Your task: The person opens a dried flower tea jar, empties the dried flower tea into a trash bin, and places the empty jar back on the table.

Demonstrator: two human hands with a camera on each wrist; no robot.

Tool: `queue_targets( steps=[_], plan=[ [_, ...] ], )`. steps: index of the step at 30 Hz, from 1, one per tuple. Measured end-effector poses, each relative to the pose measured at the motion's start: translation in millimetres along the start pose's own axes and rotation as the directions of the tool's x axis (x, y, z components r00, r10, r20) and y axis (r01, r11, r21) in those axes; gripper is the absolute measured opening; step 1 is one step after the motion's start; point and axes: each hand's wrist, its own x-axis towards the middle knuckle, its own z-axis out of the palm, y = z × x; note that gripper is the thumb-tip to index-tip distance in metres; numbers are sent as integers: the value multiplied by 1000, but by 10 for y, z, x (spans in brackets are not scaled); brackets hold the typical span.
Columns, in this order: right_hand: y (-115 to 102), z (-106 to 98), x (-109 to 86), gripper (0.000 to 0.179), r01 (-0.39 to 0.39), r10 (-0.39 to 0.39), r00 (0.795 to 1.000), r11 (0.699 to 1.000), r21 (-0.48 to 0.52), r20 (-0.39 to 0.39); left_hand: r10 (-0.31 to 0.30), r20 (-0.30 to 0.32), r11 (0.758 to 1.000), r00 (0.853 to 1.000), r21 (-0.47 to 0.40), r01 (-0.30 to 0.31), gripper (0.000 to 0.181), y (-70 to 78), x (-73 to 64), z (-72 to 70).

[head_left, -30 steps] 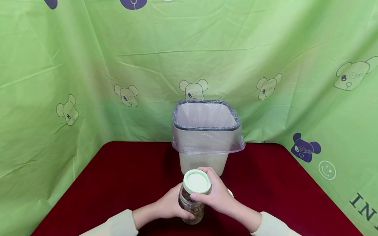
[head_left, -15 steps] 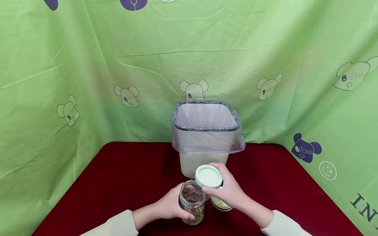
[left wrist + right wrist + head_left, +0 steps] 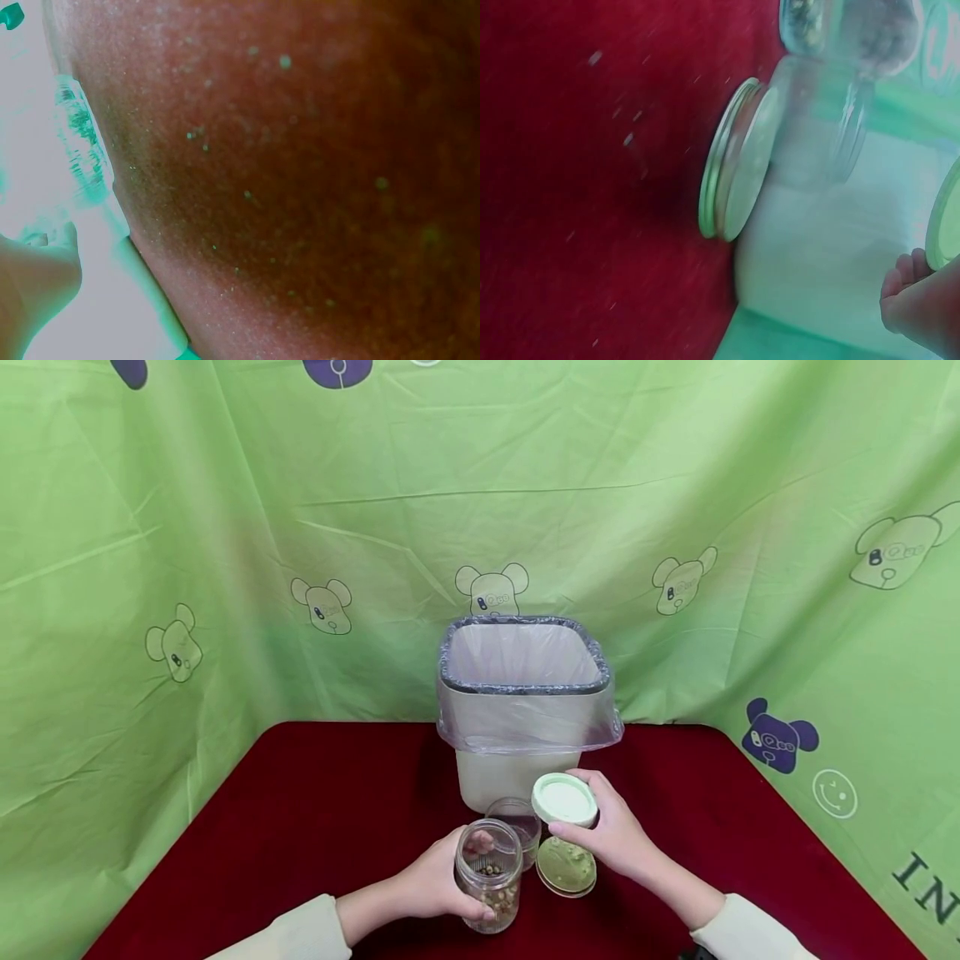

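My left hand [image 3: 429,887] grips a clear ribbed jar [image 3: 504,902] round its side. The jar stands upright and uncovered, with small brownish pieces at its bottom. My right hand [image 3: 618,833] pinches a pale green lid [image 3: 564,800] by its edge, up and to the right of the jar. Under that lid, a flat round golden-green lid [image 3: 567,865] lies on the table; in the right wrist view it looks like two stacked discs [image 3: 748,172]. Behind the gripped jar stands a second clear jar [image 3: 516,814], partly hidden. The left wrist view is washed out.
A pale bin [image 3: 517,777] lined with a translucent bag [image 3: 525,722] stands just behind the jars. Dark red cloth [image 3: 337,802] covers the table. A green printed curtain [image 3: 375,527] hangs round the back and sides.
My right hand has lifted the pale green lid off the jar and carried it right. The jar's mouth, the second jar and the lid on the table now show. My left hand stays put.
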Motion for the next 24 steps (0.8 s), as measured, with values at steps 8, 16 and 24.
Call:
queue_targets(
  steps=[8,16,24],
  plan=[
    [180,-122,5,62,-33,32,999,999,-24,-35,16,16,1000,1000,6,-16,76,19,-6,-12],
    [333,-219,-16,66,-73,72,997,997,-38,-28,12,8,1000,1000,10,-12,75,10,4,-14],
    [522,-296,-15,66,-122,121,992,989,-86,-16,9,12,1000,1000,4,-9,76,0,4,-7]
  ],
)
